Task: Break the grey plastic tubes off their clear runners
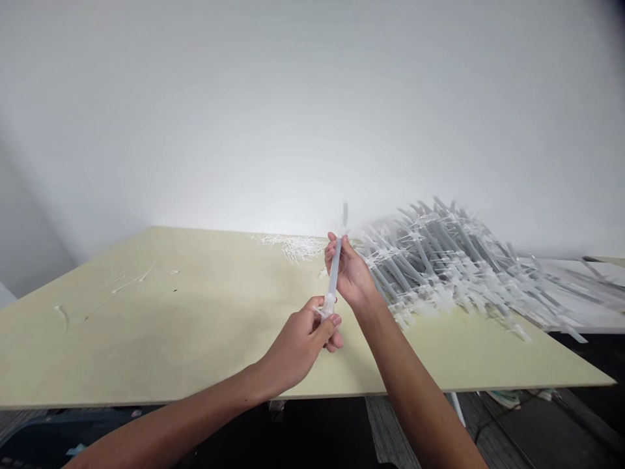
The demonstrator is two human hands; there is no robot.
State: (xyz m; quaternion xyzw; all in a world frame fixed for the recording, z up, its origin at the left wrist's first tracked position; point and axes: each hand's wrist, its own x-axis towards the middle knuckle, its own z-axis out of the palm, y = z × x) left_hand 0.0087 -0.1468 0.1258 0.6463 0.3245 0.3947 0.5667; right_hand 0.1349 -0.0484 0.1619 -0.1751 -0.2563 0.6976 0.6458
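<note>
Above the table's front half I hold a grey flexible tube [334,267] with white plastic fittings, tilted slightly to the right at its top. My left hand [312,332] pinches the translucent white fitting [329,304] at the lower end between thumb and fingers. Around the upper end, near another whitish fitting, the fingers of my right hand [352,270] are closed. A short grey piece [345,213] sticks up past that hand, blurred. Beside my right hand lies a big pile of similar grey tubes [430,251] with white ends.
The pale yellow tabletop [146,345] backs onto a white wall [273,117]. Thin white strips [300,247] lie in a heap at the back edge. A few loose strips [141,279] are scattered on the left. Another white surface [581,312] adjoins at right, partly under tubes.
</note>
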